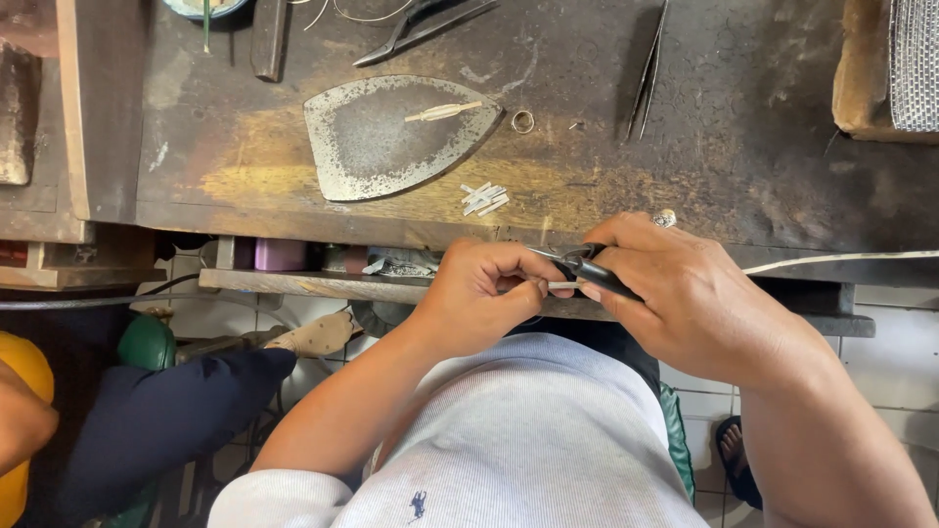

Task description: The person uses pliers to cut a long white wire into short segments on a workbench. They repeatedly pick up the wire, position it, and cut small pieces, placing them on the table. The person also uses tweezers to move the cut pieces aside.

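My right hand grips black-handled pliers, whose jaws point left toward my left hand. My left hand pinches a small pale metal strip at the plier tips. Both hands hover just below the front edge of a dark wooden workbench. A ring sits on my right hand's finger. On the bench lie several short pale metal strips, a small ring and an iron-shaped metal plate with a pale piece on it.
Tweezers and another pair of pliers lie at the back of the bench. A wooden block stands at left. A shelf under the bench holds small items. Another person's leg is at lower left.
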